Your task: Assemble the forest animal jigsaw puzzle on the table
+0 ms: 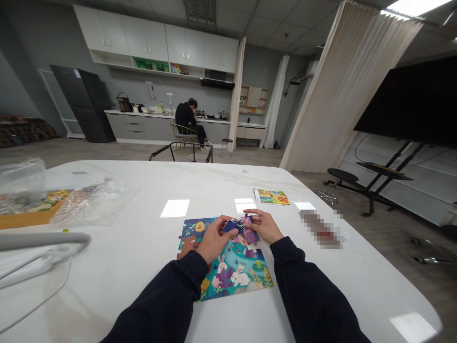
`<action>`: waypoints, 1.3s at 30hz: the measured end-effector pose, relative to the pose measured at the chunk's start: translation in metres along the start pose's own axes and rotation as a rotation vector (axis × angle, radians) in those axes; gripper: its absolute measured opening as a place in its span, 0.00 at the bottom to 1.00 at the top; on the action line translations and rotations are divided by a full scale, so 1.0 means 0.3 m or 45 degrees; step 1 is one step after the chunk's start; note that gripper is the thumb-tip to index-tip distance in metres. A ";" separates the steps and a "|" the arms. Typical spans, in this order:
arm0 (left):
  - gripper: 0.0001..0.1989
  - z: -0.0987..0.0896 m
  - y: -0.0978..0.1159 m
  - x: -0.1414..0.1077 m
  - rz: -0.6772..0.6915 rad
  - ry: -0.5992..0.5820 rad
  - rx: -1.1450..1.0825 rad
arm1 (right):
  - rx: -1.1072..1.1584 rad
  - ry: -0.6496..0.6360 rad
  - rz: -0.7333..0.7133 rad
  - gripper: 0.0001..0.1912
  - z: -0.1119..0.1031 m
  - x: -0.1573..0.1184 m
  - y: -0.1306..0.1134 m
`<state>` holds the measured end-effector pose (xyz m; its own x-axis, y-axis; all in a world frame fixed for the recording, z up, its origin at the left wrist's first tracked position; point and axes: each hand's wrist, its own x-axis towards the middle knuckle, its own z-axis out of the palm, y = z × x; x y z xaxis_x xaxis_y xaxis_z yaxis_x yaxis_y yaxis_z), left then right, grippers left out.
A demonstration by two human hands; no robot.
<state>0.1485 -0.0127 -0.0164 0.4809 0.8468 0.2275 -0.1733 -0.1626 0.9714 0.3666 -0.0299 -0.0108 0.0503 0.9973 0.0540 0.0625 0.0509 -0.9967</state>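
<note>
A colourful jigsaw puzzle (pixel 232 269) with rabbits on a teal and purple scene lies on the white table (pixel 107 290), near its front edge. Above its top edge, my left hand (pixel 216 239) grips a dark blue jigsaw piece (pixel 232 226). My right hand (pixel 262 225) comes in from the right, its fingertips pinching a purple jigsaw piece (pixel 246 220) beside the blue one. A small printed picture card (pixel 272 196) lies farther back on the table.
At the left stand a cardboard box (pixel 28 215) and a crumpled clear plastic bag (pixel 94 205). A white curved bar (pixel 43 240) crosses the lower left. A pixelated object (pixel 319 229) lies on the right. A seated person (pixel 187 119) works at the far counter.
</note>
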 end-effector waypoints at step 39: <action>0.25 -0.078 0.038 -0.052 -0.120 0.259 -0.087 | 0.252 -0.019 -0.147 0.24 0.234 -0.048 -0.042</action>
<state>0.1188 -0.0159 -0.0105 0.3155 0.9424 0.1107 -0.1970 -0.0491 0.9792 0.2951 -0.0412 -0.0032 0.0396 0.9849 0.1688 -0.1296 0.1726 -0.9764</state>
